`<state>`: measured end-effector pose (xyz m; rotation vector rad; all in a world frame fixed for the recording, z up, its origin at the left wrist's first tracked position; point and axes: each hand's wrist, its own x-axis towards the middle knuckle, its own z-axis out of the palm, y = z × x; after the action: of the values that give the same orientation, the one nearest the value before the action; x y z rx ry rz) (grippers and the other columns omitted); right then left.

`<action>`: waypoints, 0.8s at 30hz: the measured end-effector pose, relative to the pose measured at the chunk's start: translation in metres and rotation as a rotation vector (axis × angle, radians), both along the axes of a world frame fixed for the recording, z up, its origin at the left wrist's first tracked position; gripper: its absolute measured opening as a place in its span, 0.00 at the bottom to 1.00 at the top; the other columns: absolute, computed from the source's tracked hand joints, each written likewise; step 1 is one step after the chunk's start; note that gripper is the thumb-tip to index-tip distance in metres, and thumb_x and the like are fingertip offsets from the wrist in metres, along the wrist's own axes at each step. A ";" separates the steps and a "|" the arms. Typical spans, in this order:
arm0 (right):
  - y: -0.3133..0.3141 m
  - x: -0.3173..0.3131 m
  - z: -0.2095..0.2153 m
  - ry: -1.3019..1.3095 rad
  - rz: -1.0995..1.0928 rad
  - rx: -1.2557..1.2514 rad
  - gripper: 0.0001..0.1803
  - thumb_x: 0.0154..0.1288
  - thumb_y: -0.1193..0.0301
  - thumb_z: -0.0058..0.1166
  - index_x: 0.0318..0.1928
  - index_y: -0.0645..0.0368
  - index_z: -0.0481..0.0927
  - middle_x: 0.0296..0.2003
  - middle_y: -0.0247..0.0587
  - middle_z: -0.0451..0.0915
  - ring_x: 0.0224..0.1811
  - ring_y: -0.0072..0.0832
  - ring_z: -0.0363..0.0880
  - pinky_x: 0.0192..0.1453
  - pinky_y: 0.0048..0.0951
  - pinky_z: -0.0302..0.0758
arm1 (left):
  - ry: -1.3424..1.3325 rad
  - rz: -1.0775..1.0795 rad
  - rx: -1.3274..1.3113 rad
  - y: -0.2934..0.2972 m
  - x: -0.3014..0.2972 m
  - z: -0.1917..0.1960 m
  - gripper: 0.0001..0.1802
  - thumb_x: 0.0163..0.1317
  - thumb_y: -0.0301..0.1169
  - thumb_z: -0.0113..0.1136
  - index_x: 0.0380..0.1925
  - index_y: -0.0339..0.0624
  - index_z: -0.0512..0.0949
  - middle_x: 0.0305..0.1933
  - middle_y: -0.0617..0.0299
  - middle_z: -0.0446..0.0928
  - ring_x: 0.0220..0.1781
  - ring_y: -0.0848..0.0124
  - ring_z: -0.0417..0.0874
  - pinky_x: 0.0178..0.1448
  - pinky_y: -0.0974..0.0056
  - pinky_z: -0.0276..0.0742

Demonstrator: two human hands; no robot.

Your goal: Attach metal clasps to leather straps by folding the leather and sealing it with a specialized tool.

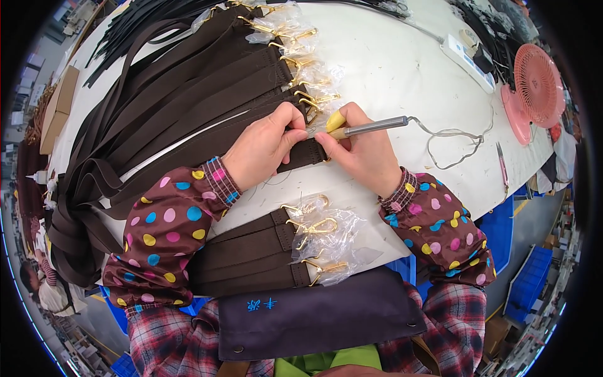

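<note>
Both hands meet over the end of a dark brown strap (301, 154) in the middle of the table. My left hand (259, 148) is closed in a pinch at the strap's end; whatever lies between its fingertips is too small to make out. In my right hand (369, 156) is a grey corded pen-shaped tool (377, 126), its tip by the left fingertips and its cable trailing right. A yellow finger cot (335, 120) covers one right fingertip. Just beyond the hands, gold snap hooks (317, 98) in clear plastic wrap hang off more strap ends.
Several brown straps (182, 88) spread across the left of the white table (383, 69). Nearer me lie more straps (251, 251) with plastic-wrapped gold hooks (320, 226). At right are a power strip (468, 63), a pink fan (537, 88) and tweezers (502, 166). Blue crates (527, 283) stand below.
</note>
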<state>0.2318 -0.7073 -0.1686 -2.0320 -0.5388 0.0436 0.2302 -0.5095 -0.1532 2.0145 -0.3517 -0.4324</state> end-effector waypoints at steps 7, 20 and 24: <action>0.001 -0.001 0.002 -0.026 -0.007 -0.001 0.13 0.60 0.74 0.60 0.35 0.63 0.67 0.25 0.32 0.73 0.23 0.13 0.71 0.24 0.17 0.68 | -0.090 -0.027 -0.025 0.001 -0.001 -0.005 0.07 0.68 0.29 0.50 0.37 0.41 0.64 0.25 0.63 0.70 0.20 0.74 0.73 0.22 0.67 0.69; 0.002 0.003 -0.005 0.019 -0.050 0.170 0.14 0.58 0.69 0.62 0.33 0.60 0.68 0.17 0.34 0.73 0.15 0.16 0.65 0.19 0.22 0.62 | -0.332 -0.091 0.255 0.007 0.001 0.001 0.08 0.59 0.29 0.59 0.33 0.38 0.72 0.32 0.55 0.76 0.35 0.57 0.80 0.38 0.57 0.74; 0.002 0.005 -0.008 0.070 -0.037 0.206 0.14 0.59 0.68 0.62 0.33 0.60 0.68 0.17 0.33 0.73 0.15 0.16 0.65 0.19 0.22 0.61 | -0.415 -0.023 0.226 0.005 0.001 -0.004 0.08 0.60 0.29 0.59 0.33 0.37 0.71 0.30 0.55 0.75 0.30 0.62 0.80 0.33 0.59 0.74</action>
<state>0.2364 -0.7050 -0.1770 -1.8319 -0.4427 0.0353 0.2309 -0.5040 -0.1569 2.3219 -0.6029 -0.0630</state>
